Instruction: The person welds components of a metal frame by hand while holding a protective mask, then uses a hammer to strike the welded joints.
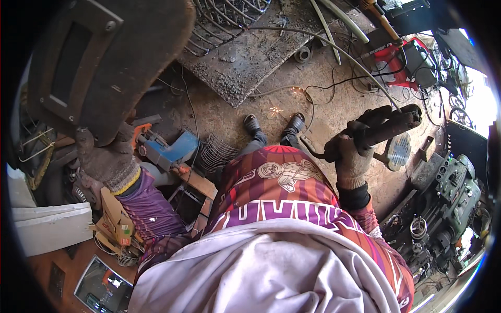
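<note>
The bent metal bars (227,21) sit on the debris-strewn surface (261,60), ahead of the person between the two hands, and the thin rod (334,44) bridges the gap to them, curving forward and leftward in this view from the dark clamp-like tool (383,130) to end at or just beside their right edge; contact is unclear. The gloved right hand (352,159) grips that tool, its long axis slanting forward and to the right, while the gloved left hand (109,164) holds the dark face shield (151,62) by its lower end, beside the bars in view.
</note>
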{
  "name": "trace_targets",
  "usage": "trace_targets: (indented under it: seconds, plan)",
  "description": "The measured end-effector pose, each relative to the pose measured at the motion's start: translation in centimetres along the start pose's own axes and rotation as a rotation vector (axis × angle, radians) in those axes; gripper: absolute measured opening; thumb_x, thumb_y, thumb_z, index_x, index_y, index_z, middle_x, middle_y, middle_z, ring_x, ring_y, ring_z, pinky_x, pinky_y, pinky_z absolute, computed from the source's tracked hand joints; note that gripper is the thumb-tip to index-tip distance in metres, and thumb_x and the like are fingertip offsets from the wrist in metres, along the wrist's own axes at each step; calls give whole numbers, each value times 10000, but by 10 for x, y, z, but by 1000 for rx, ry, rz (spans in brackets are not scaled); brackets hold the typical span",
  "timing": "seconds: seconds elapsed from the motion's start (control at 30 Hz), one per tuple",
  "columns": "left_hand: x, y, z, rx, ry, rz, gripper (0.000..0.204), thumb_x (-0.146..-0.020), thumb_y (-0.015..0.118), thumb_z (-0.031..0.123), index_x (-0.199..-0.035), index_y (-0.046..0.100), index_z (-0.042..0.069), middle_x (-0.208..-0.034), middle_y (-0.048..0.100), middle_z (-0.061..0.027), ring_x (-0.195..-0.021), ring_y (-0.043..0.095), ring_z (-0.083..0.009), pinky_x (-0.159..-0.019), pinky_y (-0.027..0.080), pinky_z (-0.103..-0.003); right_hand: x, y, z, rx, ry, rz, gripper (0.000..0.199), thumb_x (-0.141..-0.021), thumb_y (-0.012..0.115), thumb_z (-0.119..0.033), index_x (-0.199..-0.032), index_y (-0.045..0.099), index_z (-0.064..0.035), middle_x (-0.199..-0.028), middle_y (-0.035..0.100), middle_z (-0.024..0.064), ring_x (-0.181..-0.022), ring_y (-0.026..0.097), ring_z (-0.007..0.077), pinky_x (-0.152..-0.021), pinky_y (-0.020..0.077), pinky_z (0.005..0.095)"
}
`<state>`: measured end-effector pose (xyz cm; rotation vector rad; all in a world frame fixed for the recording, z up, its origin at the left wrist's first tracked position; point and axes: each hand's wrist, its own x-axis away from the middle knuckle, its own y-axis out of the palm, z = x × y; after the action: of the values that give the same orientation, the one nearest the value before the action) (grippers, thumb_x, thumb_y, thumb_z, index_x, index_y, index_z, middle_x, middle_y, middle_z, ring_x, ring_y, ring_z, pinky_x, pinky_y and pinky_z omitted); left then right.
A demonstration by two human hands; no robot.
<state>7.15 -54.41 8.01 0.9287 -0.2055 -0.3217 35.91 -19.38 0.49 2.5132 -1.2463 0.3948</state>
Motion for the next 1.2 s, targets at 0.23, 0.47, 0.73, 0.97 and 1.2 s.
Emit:
trace_targets:
  seconds: [0.23,0.47,0.73,0.97,1.2]
  plan:
    - [14,-1,-48,-301,-40,155,496,-827,678,102,-1291,507,62,-1226,579,-139,-1075,609,-278,-880,548,-437,-4,2,0,36,-23,10,348,-827,588,8,-1161,491,9,-802,585,112,-605,644,228,-482,517,315]
    - [31,46,-95,-390,-48,187,584,-795,679,-4,-1332,463,69,-1100,620,-93,-967,645,-214,-833,566,-358,-5,3,-1,53,-12,8,341,-820,590,9,-1148,496,20,-798,593,110,-601,644,230,-478,517,311]
    - [34,57,-106,-407,-48,174,580,-763,672,-62,-1301,470,25,-966,639,-81,-767,665,-155,-658,580,-254,-5,3,-6,33,-23,-10,351,-821,595,8,-1157,492,9,-789,585,99,-598,640,221,-477,510,302]
    - [35,30,-97,-444,-65,152,564,-777,651,-16,-1308,473,50,-1128,615,-128,-991,651,-283,-805,599,-441,-6,1,-6,2,-20,-32,375,-818,593,-3,-1174,475,2,-785,575,93,-580,629,222,-477,512,313]
    - [35,18,-93,-571,-81,217,570,-761,653,-20,-1300,490,72,-1131,613,-116,-1013,635,-282,-868,565,-450,-9,7,-16,-218,75,-88,346,-820,560,-36,-1147,465,29,-751,571,91,-520,588,192,-459,501,312]
